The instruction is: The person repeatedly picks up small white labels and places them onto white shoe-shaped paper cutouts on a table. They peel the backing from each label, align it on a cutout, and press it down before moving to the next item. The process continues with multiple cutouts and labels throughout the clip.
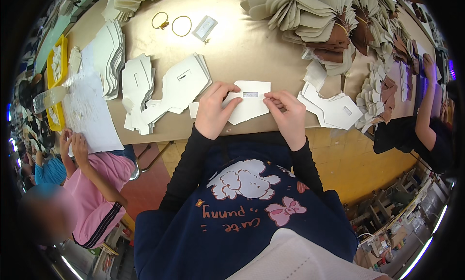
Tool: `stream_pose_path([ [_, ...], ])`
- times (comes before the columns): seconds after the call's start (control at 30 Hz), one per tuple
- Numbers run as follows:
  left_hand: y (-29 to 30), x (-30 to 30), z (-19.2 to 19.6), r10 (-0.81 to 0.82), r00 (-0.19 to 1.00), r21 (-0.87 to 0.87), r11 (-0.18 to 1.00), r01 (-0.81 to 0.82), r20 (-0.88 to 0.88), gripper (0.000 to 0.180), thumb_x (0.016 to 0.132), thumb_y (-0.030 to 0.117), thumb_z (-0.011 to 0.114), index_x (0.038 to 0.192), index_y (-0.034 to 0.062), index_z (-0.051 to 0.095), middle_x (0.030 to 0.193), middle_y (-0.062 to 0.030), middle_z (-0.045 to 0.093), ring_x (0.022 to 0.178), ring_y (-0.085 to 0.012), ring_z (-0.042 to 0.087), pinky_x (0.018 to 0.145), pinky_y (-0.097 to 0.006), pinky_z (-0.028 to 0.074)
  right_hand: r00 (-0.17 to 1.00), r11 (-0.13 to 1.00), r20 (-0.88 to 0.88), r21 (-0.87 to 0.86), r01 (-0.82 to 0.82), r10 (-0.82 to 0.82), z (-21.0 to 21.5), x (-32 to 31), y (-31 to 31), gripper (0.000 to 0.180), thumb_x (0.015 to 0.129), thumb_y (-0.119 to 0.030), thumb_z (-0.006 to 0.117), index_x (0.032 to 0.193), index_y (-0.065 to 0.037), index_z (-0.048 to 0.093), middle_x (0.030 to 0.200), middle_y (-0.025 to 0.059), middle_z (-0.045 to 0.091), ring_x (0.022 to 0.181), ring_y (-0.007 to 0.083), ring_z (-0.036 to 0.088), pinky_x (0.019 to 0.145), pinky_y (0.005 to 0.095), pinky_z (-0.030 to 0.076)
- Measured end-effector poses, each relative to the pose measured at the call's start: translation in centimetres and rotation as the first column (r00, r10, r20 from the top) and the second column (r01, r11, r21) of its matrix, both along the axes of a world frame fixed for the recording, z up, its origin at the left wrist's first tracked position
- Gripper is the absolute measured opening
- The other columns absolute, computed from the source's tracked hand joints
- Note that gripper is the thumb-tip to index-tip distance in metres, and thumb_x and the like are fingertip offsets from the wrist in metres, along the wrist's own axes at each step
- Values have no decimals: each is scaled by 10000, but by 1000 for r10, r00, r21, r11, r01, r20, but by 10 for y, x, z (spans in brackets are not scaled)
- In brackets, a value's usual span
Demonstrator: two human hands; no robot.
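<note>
Between my hands, close to the table's front edge, is a white cut panel with a small rectangular window; a greyish printed label shows in that window. My left hand pinches the panel's left side between thumb and fingers. At the right edge, my right hand also has thumb and fingertips closed on it. Left of my left hand lies a stack of white panels with slots, and another white stack sits beyond it. Several similar white panels lie to the right of my right hand.
Two gold-coloured rings and a small grey packet lie further back. Tied bundles of beige pieces fill the back right. A co-worker in pink sits at left near a yellow tray; another person's arm is at right.
</note>
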State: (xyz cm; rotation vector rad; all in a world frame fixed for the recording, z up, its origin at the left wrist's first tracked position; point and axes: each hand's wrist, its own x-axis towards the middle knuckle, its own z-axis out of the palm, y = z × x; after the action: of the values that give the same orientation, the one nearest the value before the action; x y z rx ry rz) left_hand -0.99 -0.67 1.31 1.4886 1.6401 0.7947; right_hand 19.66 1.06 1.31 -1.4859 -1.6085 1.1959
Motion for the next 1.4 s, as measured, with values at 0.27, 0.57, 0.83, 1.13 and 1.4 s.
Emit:
stream_pose_path([
  [0.27,0,0,2,-7,1000,-47,999,8,23,203,844,65,729,1037,19,685,959,-113,624,829,-272,629,753,-349,508,1000,1000,12,6,-11,11,2,-1,0,113,875,-4,714,978,42,704,874,106,690,701,168,684,643,265,547],
  [0.57,0,2,2,0,1000,-26,1000,0,15,195,844,57,723,1030,17,685,980,-111,630,830,-273,634,755,-354,512,1000,1000,5,4,9,-9,3,-3,-1,114,859,-9,729,963,36,717,818,89,679,673,138,655,634,245,520],
  [0.83,-1,4,3,22,1000,-43,999,-21,18,188,838,53,724,1018,20,683,973,-98,639,801,-259,629,738,-346,511,999,1000,24,10,-25,25,3,-2,0,123,877,-1,702,990,47,700,847,103,662,665,167,653,621,268,524],
  [1.13,0,4,2,21,1000,-45,999,-21,9,188,830,48,726,1012,20,686,965,-90,641,779,-246,615,726,-344,506,992,994,124,102,-46,34,2,-6,-4,165,871,-10,687,1026,-33,740,848,106,632,665,228,625,601,324,494],
  [1.4,0,5,1,21,1000,-24,999,-22,-11,188,823,44,727,1006,23,692,955,-93,639,795,-252,623,732,-346,508,989,992,140,106,-67,52,2,-5,-3,179,871,-5,681,1040,-33,735,854,111,631,660,260,623,597,345,489],
])
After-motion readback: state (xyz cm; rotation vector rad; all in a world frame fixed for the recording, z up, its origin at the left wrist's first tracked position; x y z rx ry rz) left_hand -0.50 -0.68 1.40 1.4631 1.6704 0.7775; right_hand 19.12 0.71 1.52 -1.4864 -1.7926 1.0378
